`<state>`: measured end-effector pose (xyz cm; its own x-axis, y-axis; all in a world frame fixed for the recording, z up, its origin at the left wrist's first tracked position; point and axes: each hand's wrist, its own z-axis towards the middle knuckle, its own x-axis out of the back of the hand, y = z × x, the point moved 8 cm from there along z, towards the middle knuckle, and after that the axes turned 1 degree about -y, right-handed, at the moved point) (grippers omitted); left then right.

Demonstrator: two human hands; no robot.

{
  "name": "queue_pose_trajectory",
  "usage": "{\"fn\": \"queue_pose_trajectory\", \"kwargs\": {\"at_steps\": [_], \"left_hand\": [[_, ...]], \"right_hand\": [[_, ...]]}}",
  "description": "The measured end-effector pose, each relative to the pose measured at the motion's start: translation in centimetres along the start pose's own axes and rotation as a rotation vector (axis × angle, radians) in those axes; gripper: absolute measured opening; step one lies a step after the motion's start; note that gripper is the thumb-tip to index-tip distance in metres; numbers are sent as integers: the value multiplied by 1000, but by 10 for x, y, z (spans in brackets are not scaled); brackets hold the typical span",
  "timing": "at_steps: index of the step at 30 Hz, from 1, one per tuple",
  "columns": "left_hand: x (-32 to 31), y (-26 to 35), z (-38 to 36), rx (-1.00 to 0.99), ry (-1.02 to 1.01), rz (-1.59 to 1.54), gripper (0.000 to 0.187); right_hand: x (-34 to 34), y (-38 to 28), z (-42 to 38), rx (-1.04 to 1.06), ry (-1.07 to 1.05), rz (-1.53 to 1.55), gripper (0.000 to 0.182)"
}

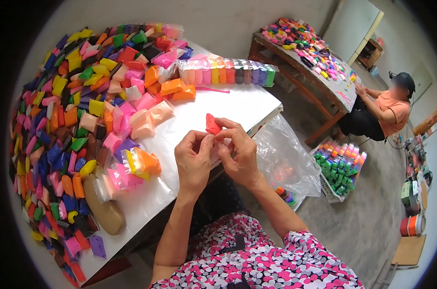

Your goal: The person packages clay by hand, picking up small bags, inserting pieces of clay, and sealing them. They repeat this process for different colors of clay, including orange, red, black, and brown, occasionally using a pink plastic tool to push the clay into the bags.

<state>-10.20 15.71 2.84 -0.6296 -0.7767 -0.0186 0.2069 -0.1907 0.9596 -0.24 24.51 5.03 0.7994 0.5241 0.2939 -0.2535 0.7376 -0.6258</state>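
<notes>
My left hand [194,153] and my right hand [240,153] meet above the table's front edge, fingers curled in a pinch. Between their fingertips is a small red packet [212,124], its top sticking up; its lower part is hidden by the fingers. Left of my hands on the white tabletop [180,125] lie a bundle of yellow and orange packets [143,163], pink packets [122,176] and a tan elongated object [103,207]. A clear sleeve of packets in many colours [228,72] lies farther back, beside a thin pink stick [212,90].
A large heap of coloured packets [83,106] covers the table's left side. To the right, a clear plastic bag [286,149] hangs by a white basket of packets [331,180] on the floor. Another person [391,108] sits at a second table [319,62] heaped with packets.
</notes>
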Motion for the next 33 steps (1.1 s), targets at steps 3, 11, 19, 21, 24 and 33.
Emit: {"fn": "queue_pose_trajectory", "kwargs": {"at_steps": [3,11,19,21,24,33], "left_hand": [[1,-1,1,-2,21,-21,16],[-3,2,3,13,1,-179,14],[-3,-4,2,25,-22,-172,12],[-3,-1,0,47,-26,-127,12],[-2,3,-3,3,-7,-47,13],[0,6,-6,-41,-28,28,12]], "right_hand": [[0,-1,1,-2,-21,8,16],[1,7,4,-136,10,256,9],[0,14,1,-179,25,221,9],[-1,12,1,-150,39,183,9],[-2,6,1,-174,34,126,9],[-4,-13,8,115,-40,-168,11]]}}
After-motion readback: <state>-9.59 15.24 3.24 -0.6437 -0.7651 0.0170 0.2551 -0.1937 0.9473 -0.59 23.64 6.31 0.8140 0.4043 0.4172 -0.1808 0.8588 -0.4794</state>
